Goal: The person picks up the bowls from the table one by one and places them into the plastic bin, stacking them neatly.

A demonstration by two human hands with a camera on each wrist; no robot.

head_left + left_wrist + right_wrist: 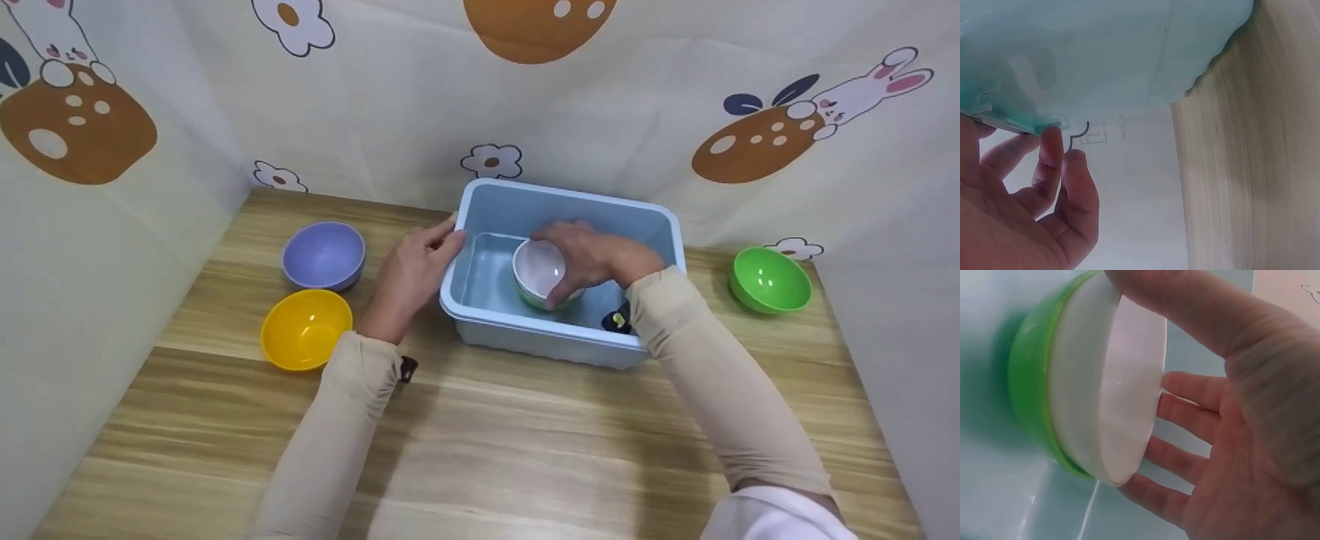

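Right hand (583, 251), spread wide, grips white bowl (1078, 377) | nested in green bowl (1028, 385) | inside blue bin (540, 346) | left hand (412, 271) pinches rim (451, 271)

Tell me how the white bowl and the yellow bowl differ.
The white bowl sits nested in a green bowl inside the blue bin; the yellow bowl stands on the table. The right hand grips the white bowl; neither hand holds the yellow bowl. Both are round and open side up.

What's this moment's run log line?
right grip: holds white bowl, nested in green bowl inside blue tub | left grip: holds tub rim
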